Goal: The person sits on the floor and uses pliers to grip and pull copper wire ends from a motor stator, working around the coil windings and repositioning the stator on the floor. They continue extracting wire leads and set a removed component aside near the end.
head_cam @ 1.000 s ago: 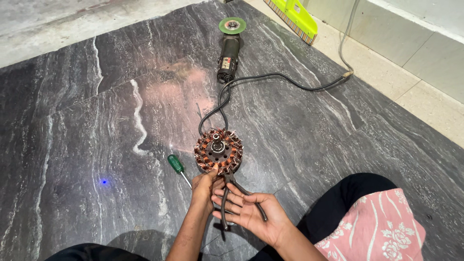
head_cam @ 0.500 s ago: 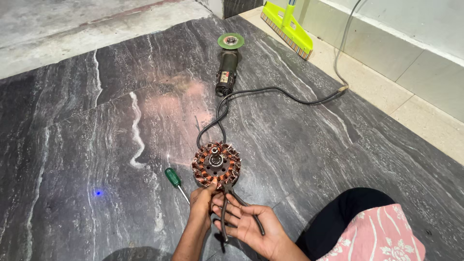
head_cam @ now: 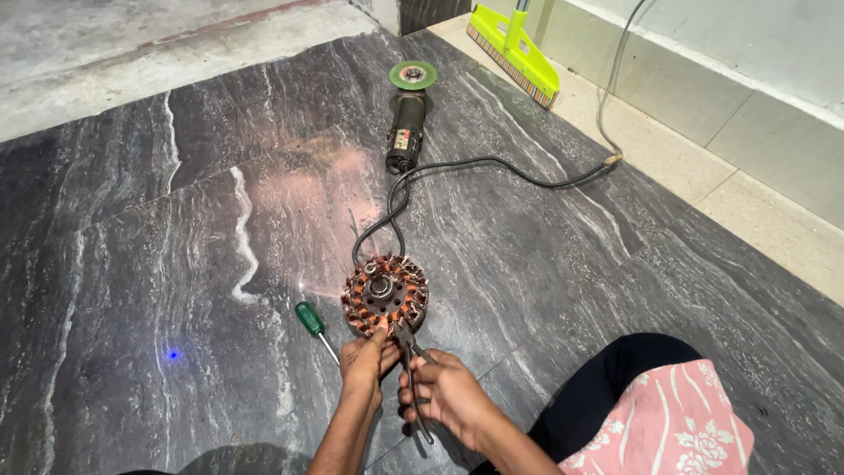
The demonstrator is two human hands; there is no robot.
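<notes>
Two hands work low in the near middle of the dark marble floor, and I go from left to right. On the far left a small blue light spot shines on the stone. Next comes a green-handled screwdriver, lying free just beside the left hand. The left hand rests with its fingers curled against the near edge of the round stator, a ring of copper coils lying flat on the floor; it steadies the ring and holds nothing else. The right hand is closed around the handles of dark pliers, whose tip reaches the near coils. Whether the tip already grips a wire, I cannot tell.

I judge that the step in hand is pulling or cutting the copper winding at the near edge. The next move seems to call for a firm squeeze on the handles while the other hand presses the ring down, so it does not slide.

Farther away lies an angle grinder with a green disc, its black cable running to the right. At far right stands a yellow-green broom head, and near right, a pink flowered cloth.
</notes>
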